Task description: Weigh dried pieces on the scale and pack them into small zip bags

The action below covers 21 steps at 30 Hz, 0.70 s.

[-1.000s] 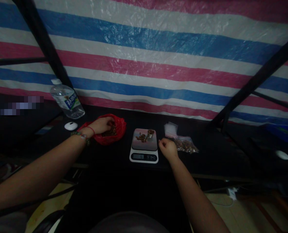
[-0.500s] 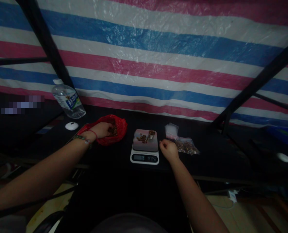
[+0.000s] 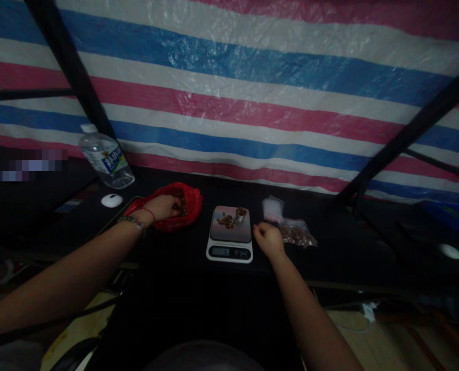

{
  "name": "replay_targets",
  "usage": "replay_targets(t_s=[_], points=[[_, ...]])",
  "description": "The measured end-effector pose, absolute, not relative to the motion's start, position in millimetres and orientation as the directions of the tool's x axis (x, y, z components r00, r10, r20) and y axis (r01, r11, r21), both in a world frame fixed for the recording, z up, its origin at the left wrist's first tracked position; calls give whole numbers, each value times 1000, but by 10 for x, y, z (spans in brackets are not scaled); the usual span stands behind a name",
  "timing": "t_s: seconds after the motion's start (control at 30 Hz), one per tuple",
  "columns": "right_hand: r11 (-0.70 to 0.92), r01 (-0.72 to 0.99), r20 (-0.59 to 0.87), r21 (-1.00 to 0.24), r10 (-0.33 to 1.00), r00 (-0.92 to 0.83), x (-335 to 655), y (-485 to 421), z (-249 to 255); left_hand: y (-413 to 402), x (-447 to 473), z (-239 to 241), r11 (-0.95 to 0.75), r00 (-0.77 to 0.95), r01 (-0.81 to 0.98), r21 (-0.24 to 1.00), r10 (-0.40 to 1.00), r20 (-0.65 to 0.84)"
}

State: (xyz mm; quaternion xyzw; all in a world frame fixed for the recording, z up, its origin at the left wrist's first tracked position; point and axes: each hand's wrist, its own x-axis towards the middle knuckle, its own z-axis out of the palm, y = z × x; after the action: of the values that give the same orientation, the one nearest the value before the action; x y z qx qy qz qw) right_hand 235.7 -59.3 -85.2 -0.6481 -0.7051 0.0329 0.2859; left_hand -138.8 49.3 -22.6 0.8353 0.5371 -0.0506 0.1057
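Plainly, the red plastic bag [image 3: 194, 207] sits open left of centre on the black table [image 3: 345, 242], with small brown pieces inside. The left hand [image 3: 162, 207] reaches into it; its fingertips are hidden, so I cannot tell whether they pinch anything. To the right, the kitchen scale [image 3: 218, 235] bears loose brown pieces [image 3: 225, 222] and a filled metal cup [image 3: 240, 218]. Just beside its right edge, the right hand [image 3: 268, 238] rests with fingers curled in, near a clear bag of brown pieces [image 3: 297, 234]. At far left stands a bottle [image 3: 108, 161].
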Motion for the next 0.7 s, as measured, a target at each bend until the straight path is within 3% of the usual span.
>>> replay_targets(t_s=[0.7], points=[[155, 889, 355, -431, 935, 9, 2354, -604, -853, 494, -1466, -126, -383, 405, 909, 164, 904, -133]])
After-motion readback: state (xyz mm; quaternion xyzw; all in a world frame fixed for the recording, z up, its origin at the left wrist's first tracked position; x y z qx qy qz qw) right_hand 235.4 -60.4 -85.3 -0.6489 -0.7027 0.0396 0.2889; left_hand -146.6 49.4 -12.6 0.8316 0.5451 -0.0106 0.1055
